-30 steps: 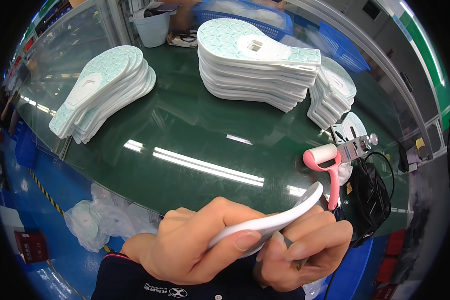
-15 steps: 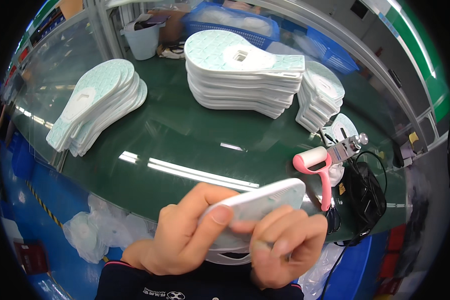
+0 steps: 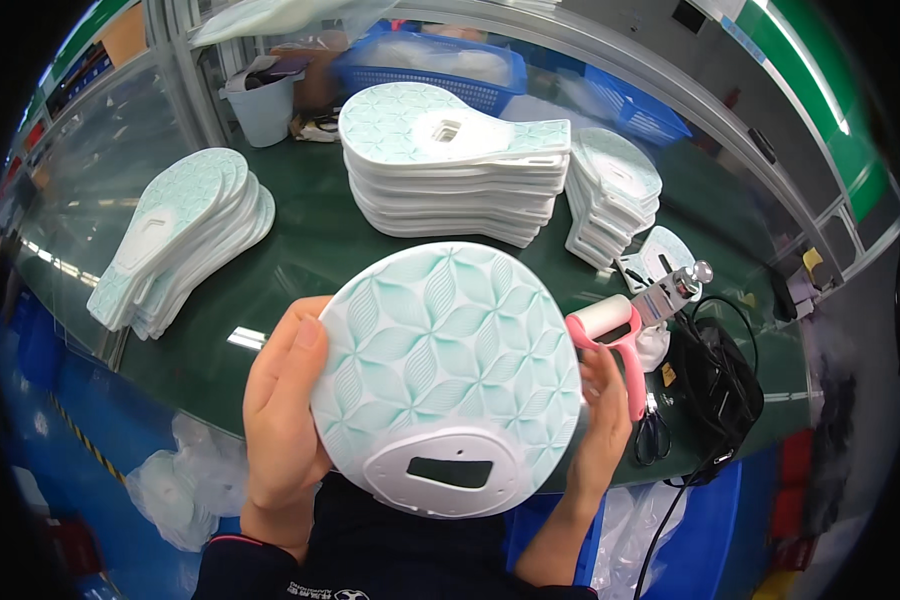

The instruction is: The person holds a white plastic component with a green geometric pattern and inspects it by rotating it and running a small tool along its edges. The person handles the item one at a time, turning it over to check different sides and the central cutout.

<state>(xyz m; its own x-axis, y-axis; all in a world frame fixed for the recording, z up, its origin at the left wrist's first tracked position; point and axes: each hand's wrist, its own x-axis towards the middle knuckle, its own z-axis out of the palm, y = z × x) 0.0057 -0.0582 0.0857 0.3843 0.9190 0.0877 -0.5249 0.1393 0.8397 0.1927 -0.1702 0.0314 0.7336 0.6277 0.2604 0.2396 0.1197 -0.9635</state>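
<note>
A white plastic panel (image 3: 450, 340) with a rounded body, a pale green leaf pattern and an oblong cutout low on its face is tilted up in front of me. My left hand (image 3: 288, 400) is closed on its left edge, thumb on the front and fingers behind. At the opposite edge, my right hand (image 3: 598, 415) is partly covered by the panel. Its visible fingers are bent, and whether they grip the edge I cannot tell. Just beyond those fingers lies a pink-handled roller (image 3: 630, 365) with a white cylinder.
Stacked similar panels stand at the left (image 3: 185, 225), back middle (image 3: 455, 185) and back right (image 3: 610, 190) of the green table (image 3: 300, 225). A metal tool (image 3: 668, 293), scissors (image 3: 653, 440) and a black bag (image 3: 715, 385) lie on the right. Behind are blue baskets (image 3: 440, 85) and a white bin (image 3: 262, 110).
The panel has turned from nearly edge-on to its patterned face showing, and it is higher. My right hand has gone from in front of the panel to its right edge.
</note>
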